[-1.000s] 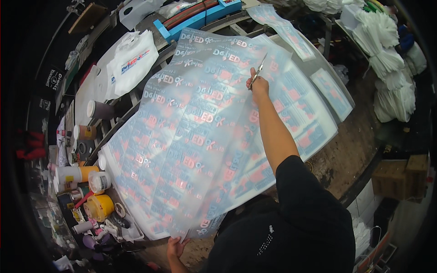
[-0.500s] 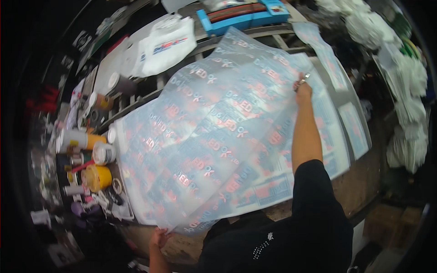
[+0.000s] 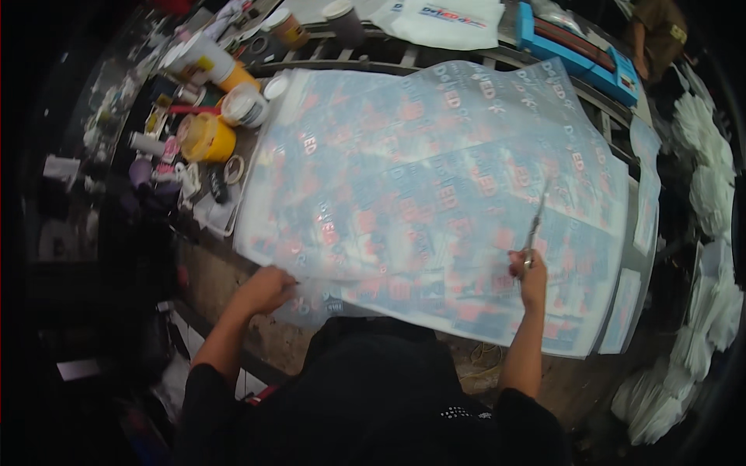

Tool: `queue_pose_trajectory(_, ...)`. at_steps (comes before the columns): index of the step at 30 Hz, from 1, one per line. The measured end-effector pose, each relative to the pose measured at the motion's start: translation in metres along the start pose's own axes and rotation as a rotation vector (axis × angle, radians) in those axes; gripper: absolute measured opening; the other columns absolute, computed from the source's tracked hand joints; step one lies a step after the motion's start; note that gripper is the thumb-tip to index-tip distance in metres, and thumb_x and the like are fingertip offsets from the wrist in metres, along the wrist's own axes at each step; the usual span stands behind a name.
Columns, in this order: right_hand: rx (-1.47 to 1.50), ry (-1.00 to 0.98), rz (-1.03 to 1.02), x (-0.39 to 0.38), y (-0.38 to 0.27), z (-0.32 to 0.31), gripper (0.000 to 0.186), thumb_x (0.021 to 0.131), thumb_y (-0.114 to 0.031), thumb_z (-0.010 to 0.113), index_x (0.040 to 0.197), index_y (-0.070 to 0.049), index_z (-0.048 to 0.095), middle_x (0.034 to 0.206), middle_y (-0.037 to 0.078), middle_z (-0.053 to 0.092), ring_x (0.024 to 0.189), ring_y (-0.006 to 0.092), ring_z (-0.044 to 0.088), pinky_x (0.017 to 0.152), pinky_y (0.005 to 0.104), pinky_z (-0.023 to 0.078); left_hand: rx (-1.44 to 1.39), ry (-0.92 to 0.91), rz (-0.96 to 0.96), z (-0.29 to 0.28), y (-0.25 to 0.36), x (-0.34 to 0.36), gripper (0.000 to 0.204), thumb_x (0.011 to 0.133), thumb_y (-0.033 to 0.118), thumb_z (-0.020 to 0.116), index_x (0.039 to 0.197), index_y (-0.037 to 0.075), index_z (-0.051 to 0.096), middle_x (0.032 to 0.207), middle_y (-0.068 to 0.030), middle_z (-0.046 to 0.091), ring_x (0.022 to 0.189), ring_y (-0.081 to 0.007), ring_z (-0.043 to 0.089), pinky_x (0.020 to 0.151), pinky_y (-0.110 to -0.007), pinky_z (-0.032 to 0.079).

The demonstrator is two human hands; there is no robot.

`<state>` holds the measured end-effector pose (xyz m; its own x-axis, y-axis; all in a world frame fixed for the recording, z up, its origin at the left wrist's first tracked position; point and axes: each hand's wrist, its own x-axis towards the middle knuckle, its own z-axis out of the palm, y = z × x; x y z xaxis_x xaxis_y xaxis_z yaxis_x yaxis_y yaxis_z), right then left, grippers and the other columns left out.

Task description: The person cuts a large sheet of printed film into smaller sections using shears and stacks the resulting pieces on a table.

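1. I see the printed film sheet (image 3: pixel 435 194) as thin, translucent plastic, glossy and slightly wrinkled.
2. The scissors (image 3: pixel 533 233) I read as bright, smooth metal.
3. The table (image 3: pixel 233 287) edge looks like rough, stained wood to me.
4. The yellow tub (image 3: pixel 206 138) appears smooth plastic; the white stacks (image 3: pixel 711 179) look like matt cloth.

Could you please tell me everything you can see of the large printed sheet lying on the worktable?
The large printed sheet is a thin, translucent, plastic-looking film covered with rows of repeated red and white logo prints. It lies spread nearly flat, slightly wavy, across the slatted worktable, with further printed sheets beneath it. The left hand grips its near left corner, lifting the edge a little. The right hand rests on it, holding scissors whose blades point away across the film.
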<state>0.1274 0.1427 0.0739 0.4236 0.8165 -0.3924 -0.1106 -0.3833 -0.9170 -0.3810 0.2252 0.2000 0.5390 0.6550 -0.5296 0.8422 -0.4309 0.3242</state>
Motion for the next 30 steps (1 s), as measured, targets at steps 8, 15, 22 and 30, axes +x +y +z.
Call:
queue_pose_trajectory(8,-0.262,-0.307,0.036,-0.069,0.022,0.114,0.028,0.075,-0.013,0.073,0.093,0.001,0.057,0.072,0.003,0.061,0.059,0.0077,0.050,0.054,0.0234,0.042,0.255,0.217,-0.034,-0.060,0.022,-0.024,0.010,0.076,0.015,0.057,0.080,0.007,0.063,0.082,-0.0107,0.059,0.088,-0.0302,0.051,0.082,-0.042,0.036)
queue_pose_trajectory(15,-0.411,0.004,-0.054,-0.112,0.037,0.155,0.034,0.073,-0.021,0.075,0.093,0.001,0.058,0.062,0.005,0.056,0.054,0.0114,0.049,0.053,0.0277,0.042,0.017,0.512,-0.135,-0.090,-0.046,-0.029,0.010,0.074,0.009,0.056,0.080,0.001,0.055,0.075,-0.0197,0.058,0.080,-0.0410,0.055,0.070,-0.048,0.042)
queue_pose_trajectory(22,-0.317,0.233,-0.033,-0.142,0.065,0.166,0.036,0.076,-0.025,0.074,0.096,0.002,0.059,0.071,0.009,0.062,0.063,0.0115,0.056,0.058,0.0277,0.045,0.113,0.569,-0.135,-0.081,-0.151,0.024,0.031,0.072,0.013,0.053,0.100,0.000,0.058,0.092,-0.0258,0.061,0.088,-0.0419,0.058,0.078,-0.045,0.045)
queue_pose_trajectory(30,0.054,0.175,0.161,-0.200,0.069,0.198,0.028,0.078,-0.019,0.073,0.090,0.002,0.059,0.077,0.004,0.062,0.065,0.0101,0.057,0.062,0.0241,0.047,-0.326,0.160,-0.071,-0.087,-0.201,0.057,0.030,0.071,0.011,0.056,0.097,-0.003,0.059,0.087,-0.0143,0.062,0.082,-0.0249,0.061,0.073,-0.033,0.047)
